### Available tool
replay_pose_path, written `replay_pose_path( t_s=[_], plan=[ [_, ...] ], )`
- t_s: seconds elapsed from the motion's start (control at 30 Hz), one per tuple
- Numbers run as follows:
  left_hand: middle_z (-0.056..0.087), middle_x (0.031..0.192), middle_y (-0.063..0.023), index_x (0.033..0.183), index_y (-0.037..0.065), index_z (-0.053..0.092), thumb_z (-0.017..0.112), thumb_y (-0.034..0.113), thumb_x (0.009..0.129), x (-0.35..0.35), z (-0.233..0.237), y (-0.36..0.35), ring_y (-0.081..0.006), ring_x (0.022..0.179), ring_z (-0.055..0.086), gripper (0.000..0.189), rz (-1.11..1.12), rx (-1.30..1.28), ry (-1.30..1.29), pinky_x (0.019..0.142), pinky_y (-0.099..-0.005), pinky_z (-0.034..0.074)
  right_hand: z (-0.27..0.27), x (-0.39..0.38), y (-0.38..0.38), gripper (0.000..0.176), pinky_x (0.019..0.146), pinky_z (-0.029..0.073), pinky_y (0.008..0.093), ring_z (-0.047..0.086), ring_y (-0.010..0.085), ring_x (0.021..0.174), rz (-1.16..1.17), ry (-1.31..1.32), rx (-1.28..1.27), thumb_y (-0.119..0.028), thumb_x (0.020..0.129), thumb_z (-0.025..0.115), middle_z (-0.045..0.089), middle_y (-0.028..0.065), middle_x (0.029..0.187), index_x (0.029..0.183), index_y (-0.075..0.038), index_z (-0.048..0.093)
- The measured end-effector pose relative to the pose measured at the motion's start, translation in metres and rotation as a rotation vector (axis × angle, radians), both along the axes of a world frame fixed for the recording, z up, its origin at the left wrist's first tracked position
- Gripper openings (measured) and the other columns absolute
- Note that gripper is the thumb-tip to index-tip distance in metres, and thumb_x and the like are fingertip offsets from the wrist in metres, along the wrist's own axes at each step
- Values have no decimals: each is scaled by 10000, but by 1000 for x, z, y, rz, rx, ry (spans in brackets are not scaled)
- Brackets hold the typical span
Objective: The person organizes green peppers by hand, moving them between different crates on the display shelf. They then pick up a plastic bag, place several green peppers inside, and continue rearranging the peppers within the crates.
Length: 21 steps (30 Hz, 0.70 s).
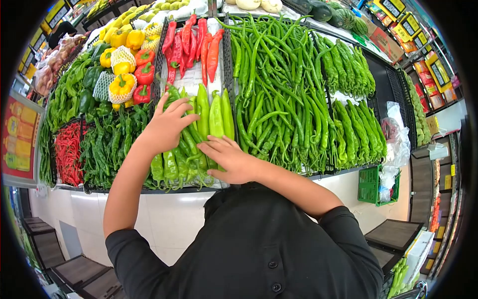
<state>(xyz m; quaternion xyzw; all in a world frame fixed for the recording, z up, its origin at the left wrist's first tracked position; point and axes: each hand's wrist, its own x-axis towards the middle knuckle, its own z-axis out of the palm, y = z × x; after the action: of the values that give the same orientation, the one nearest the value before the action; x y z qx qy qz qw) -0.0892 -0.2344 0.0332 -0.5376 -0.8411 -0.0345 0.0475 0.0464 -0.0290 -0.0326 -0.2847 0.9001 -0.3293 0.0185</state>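
In the head view, my left hand [171, 124] lies over a row of long green peppers [190, 142], its fingers spread. What is under its palm is hidden. My right hand [230, 158] rests lower and to the right, fingers stretched out and touching the lower part of the long light green peppers [216, 115]. Neither hand visibly grips a pepper. Broader light green peppers [171, 165] lie in front, near the display's front edge. Red long peppers [186, 42] fill the far part of this same section.
Long thin green chillies [276, 89] are heaped to the right, beyond a black divider [228, 60]. On the left are yellow bell peppers [122, 84], red bell peppers [144, 74] and small red chillies [68, 149]. A green basket [369, 185] stands below at the right.
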Motion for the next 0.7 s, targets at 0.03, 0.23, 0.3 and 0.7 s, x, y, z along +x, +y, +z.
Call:
replay_pose_path(
  t_s=[0.03, 0.23, 0.3, 0.7],
  plan=[
    [542, 1266, -105, 1209, 123, 596, 522, -95, 715, 0, 4, -1, -277, 1361, 424, 546, 2, -16, -70, 1191, -575, 188, -1, 0, -1, 697, 1165, 225, 562, 318, 381, 1418, -5, 6, 8, -272, 887, 653, 438, 223, 1428, 1456, 3, 360],
    [534, 1318, -163, 1250, 67, 570, 448, -121, 695, 6, -5, 3, -366, 1324, 436, 598, -33, 127, -391, 1181, -536, 250, 0, 5, 7, 613, 1147, 241, 557, 341, 376, 1403, -95, 54, 1, -275, 886, 653, 465, 195, 1416, 1394, -3, 441],
    [549, 1301, -162, 1237, 58, 575, 474, -95, 745, 16, -9, 4, -361, 1290, 467, 526, 13, 136, -360, 1178, -514, 276, -3, 8, 16, 584, 1140, 252, 544, 350, 377, 1395, -132, 75, -81, -272, 884, 653, 475, 194, 1408, 1369, -5, 466],
    [599, 1239, -91, 1046, 75, 685, 561, 63, 823, 32, -18, 18, -283, 1283, 494, 255, 53, 78, -222, 1150, -529, 278, 11, -5, 132, 623, 1078, 391, 459, 495, 420, 1229, -702, 3, 91, -248, 873, 642, 533, 272, 1294, 1384, 36, 427]
  ],
)
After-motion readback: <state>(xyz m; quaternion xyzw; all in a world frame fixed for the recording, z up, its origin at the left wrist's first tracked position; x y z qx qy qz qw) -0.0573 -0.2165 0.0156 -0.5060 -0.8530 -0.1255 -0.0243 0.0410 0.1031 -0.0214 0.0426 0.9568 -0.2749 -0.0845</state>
